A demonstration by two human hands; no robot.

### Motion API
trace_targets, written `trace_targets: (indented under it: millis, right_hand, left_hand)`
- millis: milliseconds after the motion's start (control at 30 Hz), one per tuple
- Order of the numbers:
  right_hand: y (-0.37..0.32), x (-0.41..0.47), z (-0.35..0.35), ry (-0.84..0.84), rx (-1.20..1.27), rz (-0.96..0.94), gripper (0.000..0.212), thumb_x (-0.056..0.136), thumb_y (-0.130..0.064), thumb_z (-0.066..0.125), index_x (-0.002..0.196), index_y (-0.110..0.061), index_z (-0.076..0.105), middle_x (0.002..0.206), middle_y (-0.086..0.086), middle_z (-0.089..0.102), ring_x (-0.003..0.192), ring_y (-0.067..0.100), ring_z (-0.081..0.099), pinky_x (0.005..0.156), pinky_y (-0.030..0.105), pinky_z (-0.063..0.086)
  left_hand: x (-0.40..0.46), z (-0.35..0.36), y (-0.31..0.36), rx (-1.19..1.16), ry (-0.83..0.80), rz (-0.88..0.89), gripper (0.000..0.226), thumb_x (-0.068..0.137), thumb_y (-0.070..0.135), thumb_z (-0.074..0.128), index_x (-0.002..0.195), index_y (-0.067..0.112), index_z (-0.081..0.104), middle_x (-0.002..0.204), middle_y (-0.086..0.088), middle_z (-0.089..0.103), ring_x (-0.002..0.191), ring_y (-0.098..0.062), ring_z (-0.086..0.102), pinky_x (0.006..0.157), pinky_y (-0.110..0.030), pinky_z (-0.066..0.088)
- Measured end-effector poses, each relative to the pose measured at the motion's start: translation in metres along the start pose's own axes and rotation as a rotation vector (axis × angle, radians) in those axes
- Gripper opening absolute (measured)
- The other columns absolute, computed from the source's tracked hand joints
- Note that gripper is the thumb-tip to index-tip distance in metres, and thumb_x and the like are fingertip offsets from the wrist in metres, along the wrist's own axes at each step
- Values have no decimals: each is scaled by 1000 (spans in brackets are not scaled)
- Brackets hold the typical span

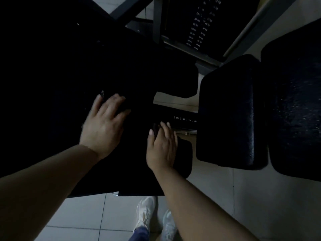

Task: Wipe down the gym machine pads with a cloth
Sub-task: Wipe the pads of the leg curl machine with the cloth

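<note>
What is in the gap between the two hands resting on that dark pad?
In the head view, only the black pad surface shows between the left hand and the right hand. It is very dark there, so a dark cloth could go unseen.

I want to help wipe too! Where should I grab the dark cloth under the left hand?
Probably its near, loose edge, coming from the person's side. The cloth looks spread flat on the big pad with the left hand pressing it, so a pinch grip there could lift it. It is very dark, so its edges are hard to see.
</note>
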State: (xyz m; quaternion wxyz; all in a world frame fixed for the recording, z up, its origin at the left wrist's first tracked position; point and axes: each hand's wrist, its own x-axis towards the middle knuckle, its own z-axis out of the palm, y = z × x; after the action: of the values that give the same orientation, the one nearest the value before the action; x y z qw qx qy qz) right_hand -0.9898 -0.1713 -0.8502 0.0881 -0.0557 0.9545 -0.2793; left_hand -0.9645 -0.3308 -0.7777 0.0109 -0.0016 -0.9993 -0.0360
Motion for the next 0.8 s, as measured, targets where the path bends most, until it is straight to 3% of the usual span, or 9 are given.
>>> trace_targets:
  millis: [67, 167, 267, 400, 500, 567, 633, 733, 800]
  right_hand:
    - [6, -17, 1, 51, 9, -53, 50, 97, -40, 29, 127, -11, 57, 142, 2, 48, 138, 24, 36, 114, 40, 20]
    - [28, -73, -2, -23, -12, -127, 50, 101, -45, 21, 142, -22, 39, 157, -4, 24, 146, 23, 16, 117, 40, 9]
    - [59, -104, -8, -78, -79, -198, 50, 101, -49, 18, 142, -27, 36, 159, -7, 17, 145, 24, 17, 115, 41, 11]
    - [62, -64, -10, -49, -86, -104, 50, 91, -42, 35, 139, -30, 40, 154, -8, 27, 145, 19, 16, 114, 44, 9]
    - [52, -5, -15, -53, -148, 10, 53, 90, -49, 29, 128, -22, 53, 142, 0, 45, 135, 25, 34, 112, 44, 18]
    - [53, 30, -20, -185, -149, 134, 52, 95, -49, 27, 118, -14, 57, 128, 7, 52, 119, 29, 46, 96, 38, 35]
    - [56, 42, -24, -206, -40, 174, 47, 98, -46, 32, 110, -9, 58, 116, 10, 55, 105, 31, 53, 80, 34, 41]
    - [64, 14, -21, -54, 7, 92, 48, 96, -45, 35, 112, -8, 60, 122, 9, 57, 117, 31, 51, 93, 41, 44]
    - [73, -22, -14, 47, 4, -44, 47, 93, -39, 35, 120, -10, 59, 137, 7, 52, 132, 31, 39, 107, 46, 33]
  left_hand:
    - [-16, 4, 27, -26, -16, 128, 42, 86, 23, 41, 113, 7, 68, 130, -23, 55, 128, -33, 37, 115, -48, 7]
    - [-44, 16, 58, -42, -149, 203, 41, 86, 25, 40, 111, 11, 69, 129, -18, 57, 129, -29, 37, 115, -48, 8]
    - [-56, 27, 59, 11, -247, 229, 44, 86, 28, 36, 114, 11, 66, 128, -18, 57, 130, -30, 35, 116, -49, 8]
    - [-53, 30, 63, -5, -239, 166, 50, 86, 31, 36, 119, 5, 64, 128, -19, 58, 129, -30, 36, 115, -47, 9]
    - [-50, 32, 68, 14, -217, 131, 53, 86, 32, 36, 124, 5, 61, 130, -19, 56, 130, -30, 35, 114, -47, 10]
    - [-50, 33, 68, 31, -220, 122, 53, 86, 32, 36, 124, 6, 60, 132, -19, 55, 131, -30, 34, 115, -47, 10]
    - [-50, 33, 67, 33, -233, 114, 52, 85, 32, 35, 122, 7, 62, 133, -18, 54, 132, -30, 35, 115, -46, 12]
    - [-51, 32, 65, 36, -227, 131, 52, 84, 32, 35, 121, 9, 63, 132, -17, 56, 130, -30, 41, 112, -47, 19]
    - [-53, 32, 62, 42, -227, 150, 50, 85, 31, 35, 121, 10, 64, 131, -17, 57, 127, -31, 47, 110, -49, 22]
